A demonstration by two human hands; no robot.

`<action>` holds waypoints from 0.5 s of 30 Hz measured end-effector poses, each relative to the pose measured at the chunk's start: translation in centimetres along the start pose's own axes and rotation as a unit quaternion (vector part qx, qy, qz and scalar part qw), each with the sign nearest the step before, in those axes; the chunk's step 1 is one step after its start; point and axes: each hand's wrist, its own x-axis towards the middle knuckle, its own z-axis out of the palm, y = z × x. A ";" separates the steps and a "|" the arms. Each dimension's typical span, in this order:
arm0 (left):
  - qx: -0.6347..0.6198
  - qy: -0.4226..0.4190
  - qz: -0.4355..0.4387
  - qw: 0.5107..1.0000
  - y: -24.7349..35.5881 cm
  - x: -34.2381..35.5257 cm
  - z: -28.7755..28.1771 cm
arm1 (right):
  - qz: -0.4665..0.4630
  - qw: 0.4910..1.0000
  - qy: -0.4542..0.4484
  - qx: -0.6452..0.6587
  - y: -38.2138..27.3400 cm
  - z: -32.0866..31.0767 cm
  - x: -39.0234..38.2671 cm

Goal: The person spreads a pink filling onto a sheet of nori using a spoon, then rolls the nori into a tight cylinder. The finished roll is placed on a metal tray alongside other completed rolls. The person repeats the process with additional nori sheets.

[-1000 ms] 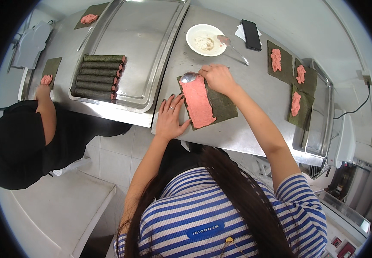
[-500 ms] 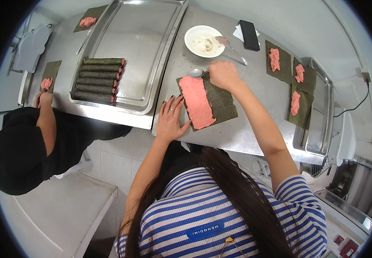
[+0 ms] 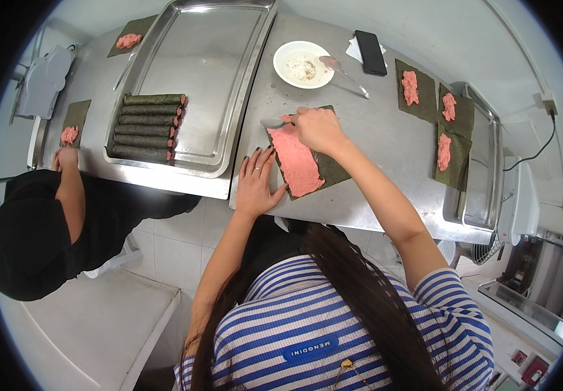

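Observation:
A dark green seaweed sheet [image 3: 335, 171] lies on the steel table in front of me, with a strip of pink paste [image 3: 299, 167] spread down its left part. My right hand [image 3: 320, 132] is closed around the handle of a metal spoon [image 3: 270, 122], over the far end of the strip. The spoon's bowl is at the sheet's far left corner, with a little pink paste beside it. Fingers apart, my left hand [image 3: 256, 184] rests flat at the sheet's left edge, holding nothing.
A steel tray [image 3: 224, 111] to the left holds several seaweed rolls [image 3: 146, 126]. Beyond my sheet are a white bowl [image 3: 288, 63] with a second spoon [image 3: 350, 76] and a phone [image 3: 370, 52]. Paste-topped sheets [image 3: 419, 98] lie right; a co-worker's hand [image 3: 66, 156] works far left.
My right hand has moved left with the spoon, from the strip's far end to the sheet's far left corner. My left hand stays at the sheet's edge.

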 end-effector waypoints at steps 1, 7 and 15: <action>-0.001 0.001 0.002 1.000 0.0 0.0 0.0 | 0.013 1.000 -0.013 -0.019 0.1 -0.2 0.2; -0.021 0.009 -0.001 1.000 0.0 0.0 0.1 | 0.042 0.999 0.023 -0.004 1.4 -0.2 -0.6; -0.016 0.009 0.001 1.000 -0.1 0.0 0.3 | 0.149 0.987 0.040 0.054 5.3 0.5 -4.0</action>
